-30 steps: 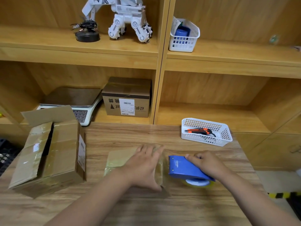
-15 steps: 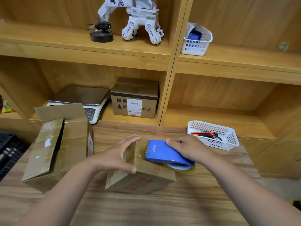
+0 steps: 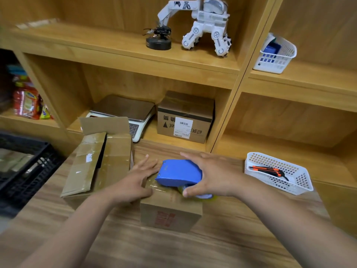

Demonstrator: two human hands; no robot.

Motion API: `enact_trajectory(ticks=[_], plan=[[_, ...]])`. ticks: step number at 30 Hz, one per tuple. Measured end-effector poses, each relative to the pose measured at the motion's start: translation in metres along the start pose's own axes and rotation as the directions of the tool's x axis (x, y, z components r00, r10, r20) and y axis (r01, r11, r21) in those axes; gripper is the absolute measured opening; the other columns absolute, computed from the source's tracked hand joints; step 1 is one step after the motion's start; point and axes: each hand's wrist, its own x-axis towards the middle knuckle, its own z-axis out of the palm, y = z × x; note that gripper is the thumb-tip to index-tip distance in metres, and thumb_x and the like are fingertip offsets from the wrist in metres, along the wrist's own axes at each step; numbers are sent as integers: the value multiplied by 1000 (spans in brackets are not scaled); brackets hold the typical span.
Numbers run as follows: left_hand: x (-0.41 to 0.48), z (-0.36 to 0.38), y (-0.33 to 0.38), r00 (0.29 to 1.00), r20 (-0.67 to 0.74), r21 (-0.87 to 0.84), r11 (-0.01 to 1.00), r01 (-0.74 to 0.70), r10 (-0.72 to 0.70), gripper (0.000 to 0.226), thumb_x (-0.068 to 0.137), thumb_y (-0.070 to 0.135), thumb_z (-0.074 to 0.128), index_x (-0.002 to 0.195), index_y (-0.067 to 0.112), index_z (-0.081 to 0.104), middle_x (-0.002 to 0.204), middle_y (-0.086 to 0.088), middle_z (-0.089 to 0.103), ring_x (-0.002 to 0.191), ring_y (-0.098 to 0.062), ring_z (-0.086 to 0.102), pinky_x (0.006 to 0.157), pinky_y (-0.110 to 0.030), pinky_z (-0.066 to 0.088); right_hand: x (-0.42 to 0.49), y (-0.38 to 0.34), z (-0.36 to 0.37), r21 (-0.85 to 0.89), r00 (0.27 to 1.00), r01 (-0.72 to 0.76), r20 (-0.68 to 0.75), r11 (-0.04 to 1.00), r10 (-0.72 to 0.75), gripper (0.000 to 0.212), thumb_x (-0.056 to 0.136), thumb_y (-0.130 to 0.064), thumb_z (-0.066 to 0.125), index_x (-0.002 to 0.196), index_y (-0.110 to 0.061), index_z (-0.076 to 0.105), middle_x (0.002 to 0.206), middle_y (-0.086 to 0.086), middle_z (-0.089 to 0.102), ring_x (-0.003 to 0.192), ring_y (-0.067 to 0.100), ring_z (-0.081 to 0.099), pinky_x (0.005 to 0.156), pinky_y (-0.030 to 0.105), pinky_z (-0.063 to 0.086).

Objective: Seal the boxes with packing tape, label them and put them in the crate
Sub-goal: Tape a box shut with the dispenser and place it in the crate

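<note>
A small cardboard box (image 3: 171, 213) with red print stands upright in the middle of the wooden table (image 3: 212, 244). My right hand (image 3: 214, 176) grips the blue tape dispenser (image 3: 179, 174) and holds it on top of this box. My left hand (image 3: 135, 180) rests on the box's top left edge, fingers spread. A larger taped box (image 3: 100, 165) with one flap up sits to the left. A black crate (image 3: 25, 171) stands at the far left beside the table.
A white basket (image 3: 301, 182) with an orange utility knife (image 3: 266, 170) sits at the table's right. On the shelf behind stand a weighing scale (image 3: 125, 111) and a labelled box (image 3: 185, 117). Higher up are a white toy robot (image 3: 204, 24) and another white basket (image 3: 276, 55).
The small box went from lying flat to standing upright. My right hand brought the dispenser from the table onto its top. The view swung left, showing the crate.
</note>
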Motion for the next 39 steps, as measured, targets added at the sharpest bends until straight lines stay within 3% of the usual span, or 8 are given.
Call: enact_trajectory(ticks=[5,10,15,18,21,24,28,39], plan=[[-5,4,-19,999,36,31,1000,5,-6,97,75,32,77,145,35,10,149,27,3,139,7,-5,118,-26,3,10,-15,-2,-147,993,117,8,982,-117,83,74,-63,60,142,-56,12,104,-13,39,92,10,36,84,30,29],[-4,6,-30,1000,18,127,992,-26,24,95,77,40,73,134,52,-2,139,38,-6,138,4,-15,116,-27,-4,9,-7,-11,-122,991,131,48,984,-126,76,80,-55,59,139,-61,13,115,-14,44,85,8,29,62,16,18],[-6,7,-38,999,29,140,990,-18,14,92,79,42,71,135,52,-1,142,38,-6,138,3,-18,117,-30,-3,1,26,-16,-111,991,126,60,986,-120,77,72,-62,55,132,-71,8,127,-22,43,96,9,36,88,27,35],[-6,7,-38,1000,31,126,992,-11,7,92,79,42,70,137,52,0,145,36,-6,139,3,-17,116,-30,-3,-16,52,-28,-98,992,108,75,989,-100,75,75,-55,61,128,-74,12,113,-41,34,98,1,34,98,28,30],[-5,7,-38,999,34,127,992,-8,3,90,79,41,70,138,52,3,145,36,-7,138,6,-17,114,-27,-4,-38,81,-32,-96,995,80,65,992,-73,77,75,-51,64,127,-75,12,106,-40,36,102,1,35,100,26,26],[-4,8,-40,999,42,103,995,-6,2,86,79,45,70,135,57,6,142,43,-8,137,9,-17,114,-28,-1,-54,104,-30,-114,998,47,46,992,-42,80,74,-49,64,127,-76,9,104,-39,39,101,6,36,99,28,30],[-3,9,-37,998,59,106,994,1,-7,87,79,43,70,136,56,6,140,44,-10,133,14,-19,113,-27,-1,-66,118,-17,-122,999,38,37,992,-34,78,79,-45,65,126,-73,8,100,-35,41,101,-6,29,94,15,22],[-5,9,-25,997,65,72,997,31,-36,90,78,40,72,141,50,9,143,42,-5,134,15,-13,113,-23,2,-54,132,31,-147,999,16,31,989,-12,73,83,-58,55,125,-71,-3,93,-26,34,89,10,28,75,14,28]])
